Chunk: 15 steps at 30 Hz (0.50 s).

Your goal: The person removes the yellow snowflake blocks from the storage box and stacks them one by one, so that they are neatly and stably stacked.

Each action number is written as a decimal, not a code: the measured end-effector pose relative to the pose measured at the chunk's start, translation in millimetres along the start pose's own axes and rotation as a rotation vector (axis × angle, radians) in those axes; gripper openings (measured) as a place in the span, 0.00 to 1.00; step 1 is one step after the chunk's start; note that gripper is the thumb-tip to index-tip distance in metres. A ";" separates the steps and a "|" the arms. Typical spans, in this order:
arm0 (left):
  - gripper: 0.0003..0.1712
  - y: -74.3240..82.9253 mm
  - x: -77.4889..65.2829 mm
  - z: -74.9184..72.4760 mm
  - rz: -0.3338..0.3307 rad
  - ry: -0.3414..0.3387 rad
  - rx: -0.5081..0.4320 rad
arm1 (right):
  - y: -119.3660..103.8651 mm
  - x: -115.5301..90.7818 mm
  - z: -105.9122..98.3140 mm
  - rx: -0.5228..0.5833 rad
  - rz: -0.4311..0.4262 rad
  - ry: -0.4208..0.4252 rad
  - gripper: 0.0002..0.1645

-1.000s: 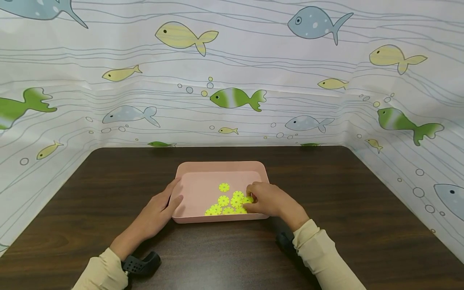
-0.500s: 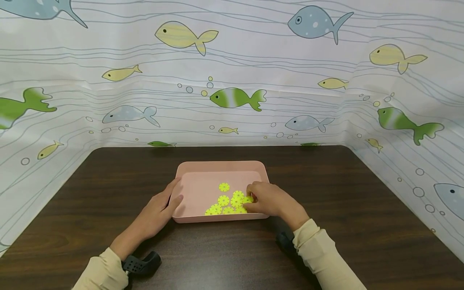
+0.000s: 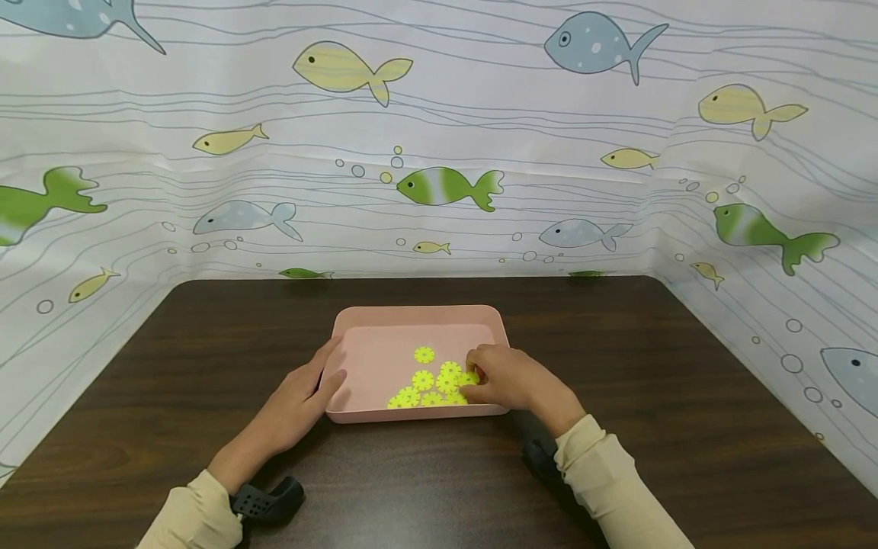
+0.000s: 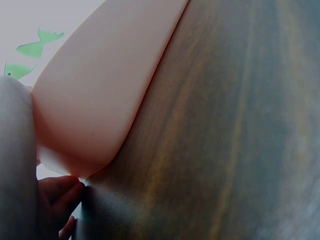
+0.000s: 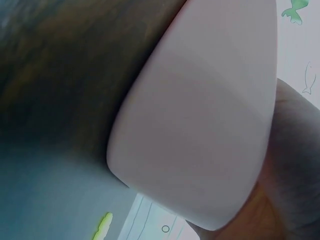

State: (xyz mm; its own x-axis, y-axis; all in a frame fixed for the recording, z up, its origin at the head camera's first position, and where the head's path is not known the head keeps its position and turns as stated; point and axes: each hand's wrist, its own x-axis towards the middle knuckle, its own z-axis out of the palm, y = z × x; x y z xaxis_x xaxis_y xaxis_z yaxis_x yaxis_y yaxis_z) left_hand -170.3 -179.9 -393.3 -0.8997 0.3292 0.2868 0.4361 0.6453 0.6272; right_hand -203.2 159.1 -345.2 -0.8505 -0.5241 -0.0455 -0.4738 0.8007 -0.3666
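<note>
A shallow pink tray (image 3: 384, 358) lies on the dark table. My left hand (image 3: 295, 396) holds its left side, thumb over the rim and fingers along the outer wall; the left wrist view shows the fingertips by the corner of the tray (image 4: 100, 90). Several bright yellow notched discs (image 3: 422, 380) are heaped toward the tray's front right, with one disc (image 3: 424, 354) lying apart behind. Over the right rim reaches my right hand (image 3: 514, 377), its fingers curled around a yellow disc (image 3: 469, 378) beside the heap. The tray wall (image 5: 195, 115) hides its fingertips in the right wrist view.
Dark wood table (image 3: 384, 473) surrounds the tray. A white sheet printed with fish (image 3: 439, 122) stands behind it and along both sides. Black bands are on both wrists, below cream sleeves (image 3: 199, 511). A small yellow-green shape (image 5: 102, 227) appears in the right wrist view, unclear what.
</note>
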 end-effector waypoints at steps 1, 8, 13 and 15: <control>0.35 -0.2 -0.1 0.2 0.000 -0.001 -0.001 | 0.4 0.2 0.2 0.003 -0.003 -0.001 0.13; 0.36 -1.7 0.2 0.5 0.006 -0.002 -0.003 | 4.9 -1.4 -6.6 0.043 -0.004 0.010 0.12; 0.36 -2.0 0.3 0.2 0.002 -0.003 -0.001 | 14.1 -7.4 -23.0 0.054 -0.033 0.096 0.13; 0.36 -1.8 0.1 0.4 -0.002 -0.003 0.002 | 19.5 -11.3 -31.1 0.051 -0.022 0.130 0.13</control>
State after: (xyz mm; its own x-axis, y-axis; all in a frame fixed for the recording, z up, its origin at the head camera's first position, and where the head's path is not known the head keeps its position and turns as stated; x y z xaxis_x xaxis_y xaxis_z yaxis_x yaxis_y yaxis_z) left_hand -171.2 -180.8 -394.7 -0.9004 0.3301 0.2835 0.4345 0.6476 0.6260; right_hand -209.9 189.8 -323.0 -0.8642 -0.4963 0.0826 -0.4829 0.7721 -0.4132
